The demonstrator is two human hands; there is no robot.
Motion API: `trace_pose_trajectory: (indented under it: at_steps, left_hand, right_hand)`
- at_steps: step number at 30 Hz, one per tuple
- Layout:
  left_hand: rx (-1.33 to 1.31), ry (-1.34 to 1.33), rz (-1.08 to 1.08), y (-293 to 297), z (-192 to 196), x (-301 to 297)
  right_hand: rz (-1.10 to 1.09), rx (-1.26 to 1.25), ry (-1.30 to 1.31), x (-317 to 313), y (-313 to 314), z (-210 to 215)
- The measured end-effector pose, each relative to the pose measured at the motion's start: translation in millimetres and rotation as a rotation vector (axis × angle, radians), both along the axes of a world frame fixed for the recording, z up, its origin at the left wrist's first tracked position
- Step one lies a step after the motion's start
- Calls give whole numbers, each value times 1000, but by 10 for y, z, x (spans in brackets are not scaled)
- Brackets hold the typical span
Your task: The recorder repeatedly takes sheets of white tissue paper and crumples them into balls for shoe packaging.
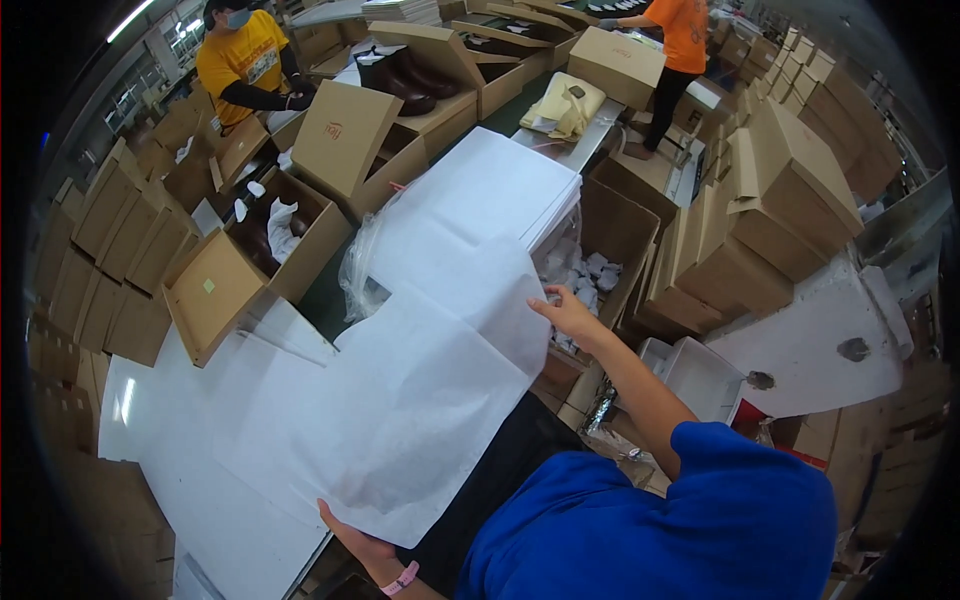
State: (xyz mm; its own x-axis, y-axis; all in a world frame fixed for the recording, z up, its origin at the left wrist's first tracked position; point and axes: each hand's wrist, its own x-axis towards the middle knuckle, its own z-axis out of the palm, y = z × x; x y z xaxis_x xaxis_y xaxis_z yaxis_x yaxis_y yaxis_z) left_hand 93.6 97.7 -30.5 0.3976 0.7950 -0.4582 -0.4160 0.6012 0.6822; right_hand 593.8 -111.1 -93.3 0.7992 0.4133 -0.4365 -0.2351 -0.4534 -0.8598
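A large thin sheet of white tissue paper (pixel 420 400) spreads between my two hands, its near edge hanging over the table's side. My right hand (pixel 568 312) pinches the sheet's right edge between thumb and fingers. At the lower corner, my left hand (pixel 358 545) grips the paper with the thumb showing and the other fingers mostly hidden beneath it. Just beyond the sheet lies a thick stack of white paper (pixel 490 180), with crumpled clear plastic wrap (pixel 362 275) along its left side.
An open shoe box (pixel 318 262) with dark boots and crumpled paper sits left of the stack. The white tabletop (pixel 190 460) extends left. A carton of white paper wads (pixel 600 275) stands right, beside stacked brown boxes (pixel 790 180). Two people in orange (pixel 245 60) work beyond.
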Motion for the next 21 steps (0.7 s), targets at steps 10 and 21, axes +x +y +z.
trace_pose_trajectory:
  at_steps: [10,21]
  left_hand:
    - [92,384,141,30,-226,-493]
    - [260,361,47,-472,97,-203]
  right_hand:
    - [24,396,78,211,78,598]
    - [641,351,-955,-1782,864,1938]
